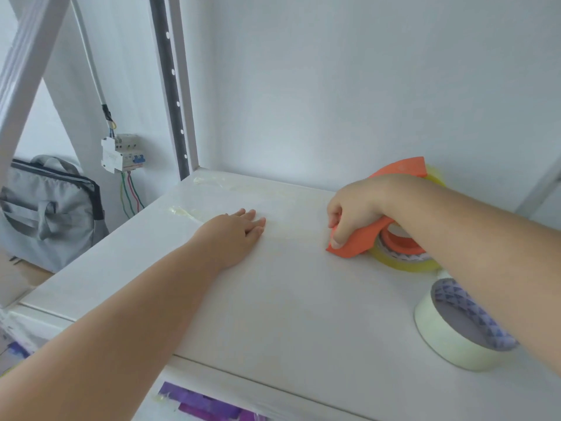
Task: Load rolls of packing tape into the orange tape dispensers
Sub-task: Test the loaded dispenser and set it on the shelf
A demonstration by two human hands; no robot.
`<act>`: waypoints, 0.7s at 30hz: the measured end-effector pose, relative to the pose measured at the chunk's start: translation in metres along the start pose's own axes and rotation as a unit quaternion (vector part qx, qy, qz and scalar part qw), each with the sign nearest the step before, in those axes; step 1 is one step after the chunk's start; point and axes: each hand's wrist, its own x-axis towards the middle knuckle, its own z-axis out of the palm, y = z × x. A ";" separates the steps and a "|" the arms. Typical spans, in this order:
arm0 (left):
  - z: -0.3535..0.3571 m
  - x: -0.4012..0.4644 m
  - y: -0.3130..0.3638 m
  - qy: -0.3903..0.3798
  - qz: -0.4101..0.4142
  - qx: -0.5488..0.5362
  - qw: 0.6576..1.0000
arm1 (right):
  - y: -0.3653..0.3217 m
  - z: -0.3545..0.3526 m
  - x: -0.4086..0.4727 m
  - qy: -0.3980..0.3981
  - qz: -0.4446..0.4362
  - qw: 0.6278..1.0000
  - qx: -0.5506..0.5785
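Right hand (352, 208) clamped on the dispenser (358, 241), fingers curled over its front end, thumb tip pressing near the flat orange nose down on the shelf (273, 299). Bright orange plastic, matte, a curved band arching up behind the wrist and back down to the nose. Yellowish clear roll (403, 262) seated in it on an orange hub, white core ring showing inside, lying at the right side of the shelf near the back wall. Left hand (236, 229) flat on the shelf, fingers straight and together, palm down, well apart from the dispenser. Spare roll (449, 338) near the front right, pale and whitish, purple-patterned core, partly under the right forearm. Stray clear tape strips (188, 212) stuck at the back left. Grey bag (45, 211) beyond the shelf at left, breaker (123, 153) above it on the wall.
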 end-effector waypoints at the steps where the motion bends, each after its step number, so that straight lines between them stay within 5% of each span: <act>1: 0.000 0.000 0.000 0.001 0.001 -0.004 1.000 | 0.002 0.001 -0.001 0.003 -0.001 1.000 0.008; 10: 0.001 0.000 -0.002 0.007 0.002 -0.016 1.000 | 0.031 0.013 -0.011 -0.033 0.034 0.999 -0.018; 21: 0.003 -0.001 0.002 0.034 -0.019 -0.026 0.999 | 0.051 0.027 -0.018 0.016 0.045 0.998 0.031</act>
